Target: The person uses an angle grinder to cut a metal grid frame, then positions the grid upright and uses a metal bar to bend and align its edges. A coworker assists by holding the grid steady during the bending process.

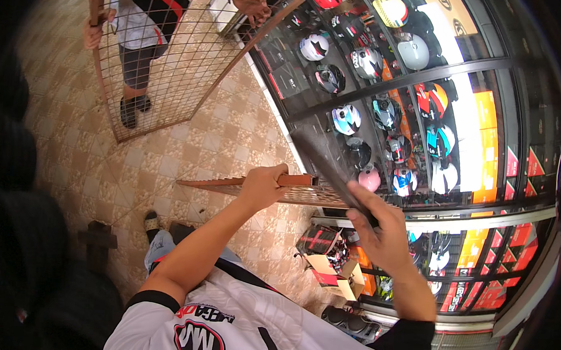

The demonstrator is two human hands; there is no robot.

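Mesh panel [255,189] edge was clenched in left hand [264,184]; right hand [378,232], just beside panel, grasped a dark bar [328,164]; helmet shelves [383,111] stood beyond panel.

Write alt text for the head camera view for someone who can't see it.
Seen from above, a person's left hand grips the frame of a rusty wire-mesh panel while the right hand holds a dark flat bar. Beside them, shelves of helmets; across the tiled floor, another person holds a second mesh panel.
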